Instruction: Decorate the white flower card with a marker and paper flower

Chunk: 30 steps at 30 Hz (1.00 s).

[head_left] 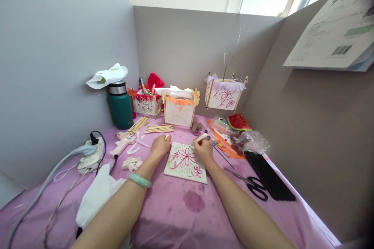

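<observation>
A square white panel (184,175) lies flat on the purple cloth, with dark pink flowers and small green marks drawn on it. My right hand (203,151) is over its upper right corner, fingers closed round a white marker (201,137) whose tip points left toward the panel. Beside the upper left corner rests my left hand (160,147), curled closed, with a small white piece (166,137) like a marker cap poking out at the fingers. A green bangle (140,180) is on the left wrist.
Black-handled scissors (251,183) and a black phone (269,177) lie at right. Decorated boxes (179,113) stand behind, another (224,95) hangs. Left are a teal bottle (120,107), a pink glue gun (122,144), wooden sticks (159,128) and a power strip (91,159).
</observation>
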{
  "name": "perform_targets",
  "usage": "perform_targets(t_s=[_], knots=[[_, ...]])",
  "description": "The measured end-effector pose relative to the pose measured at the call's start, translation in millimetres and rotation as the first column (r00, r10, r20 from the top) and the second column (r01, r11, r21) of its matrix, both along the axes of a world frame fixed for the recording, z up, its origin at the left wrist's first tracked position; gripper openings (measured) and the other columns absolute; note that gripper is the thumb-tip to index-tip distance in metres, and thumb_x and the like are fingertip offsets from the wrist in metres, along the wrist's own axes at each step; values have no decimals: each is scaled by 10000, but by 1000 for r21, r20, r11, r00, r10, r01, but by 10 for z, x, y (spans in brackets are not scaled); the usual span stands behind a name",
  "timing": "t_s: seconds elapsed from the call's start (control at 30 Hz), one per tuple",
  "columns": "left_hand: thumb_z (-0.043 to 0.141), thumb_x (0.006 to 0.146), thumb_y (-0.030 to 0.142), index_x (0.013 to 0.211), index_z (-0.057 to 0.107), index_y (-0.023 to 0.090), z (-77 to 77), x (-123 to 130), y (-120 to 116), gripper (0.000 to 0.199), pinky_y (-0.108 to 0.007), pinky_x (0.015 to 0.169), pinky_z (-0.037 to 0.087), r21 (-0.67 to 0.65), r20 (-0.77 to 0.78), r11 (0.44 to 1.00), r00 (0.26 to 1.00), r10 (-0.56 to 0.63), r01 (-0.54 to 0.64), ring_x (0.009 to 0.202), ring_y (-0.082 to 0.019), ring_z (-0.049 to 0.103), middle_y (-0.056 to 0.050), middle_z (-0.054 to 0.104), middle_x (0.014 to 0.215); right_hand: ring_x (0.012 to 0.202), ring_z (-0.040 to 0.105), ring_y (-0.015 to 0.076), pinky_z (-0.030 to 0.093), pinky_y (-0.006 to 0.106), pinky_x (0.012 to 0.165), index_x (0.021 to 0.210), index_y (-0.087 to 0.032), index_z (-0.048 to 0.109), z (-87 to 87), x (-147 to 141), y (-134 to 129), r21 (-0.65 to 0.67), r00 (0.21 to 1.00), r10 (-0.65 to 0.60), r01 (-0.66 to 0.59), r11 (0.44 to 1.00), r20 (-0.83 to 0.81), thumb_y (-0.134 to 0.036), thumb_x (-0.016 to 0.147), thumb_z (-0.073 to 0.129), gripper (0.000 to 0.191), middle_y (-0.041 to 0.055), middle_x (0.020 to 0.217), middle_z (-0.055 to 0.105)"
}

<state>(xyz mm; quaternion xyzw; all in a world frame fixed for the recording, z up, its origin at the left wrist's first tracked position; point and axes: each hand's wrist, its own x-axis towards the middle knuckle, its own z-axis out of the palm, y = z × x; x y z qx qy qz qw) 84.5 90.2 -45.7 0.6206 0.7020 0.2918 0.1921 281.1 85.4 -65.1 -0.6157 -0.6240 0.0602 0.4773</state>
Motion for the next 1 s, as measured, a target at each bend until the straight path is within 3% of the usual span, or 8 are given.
perform_targets(t_s=[0.23,0.4,0.7,1.0], knots=[[360,889,371,776,639,165,-13,-7,9,365,-241,609,446,17,21,999,999,-35,35,740,-187,669,-100,723,814,568,604,182,363,251,560,734,-148,632,-9,2,17,-29,999,3,-2,1000,42,-323,770,454,252,52,583,637],[363,890,366,789,633,163,-37,-13,29,353,-241,602,447,13,29,999,999,-38,38,731,-188,669,-100,723,816,584,610,188,377,258,585,749,-142,645,10,-3,0,25,999,-43,42,999,30,-313,773,446,264,63,597,649],[361,889,373,789,630,161,-54,-22,21,357,-236,579,436,18,42,999,998,-51,51,706,-182,663,-100,722,818,574,603,178,385,250,576,730,-151,636,9,-9,-14,-2,1000,8,-8,1000,22,-305,759,464,233,50,596,644],[381,882,399,808,647,162,-8,-37,-3,364,-241,581,430,41,56,999,998,-25,22,672,-182,653,-95,717,789,629,615,212,405,280,617,759,-144,637,40,42,-12,55,995,-75,79,995,-72,-375,781,446,301,84,646,660]])
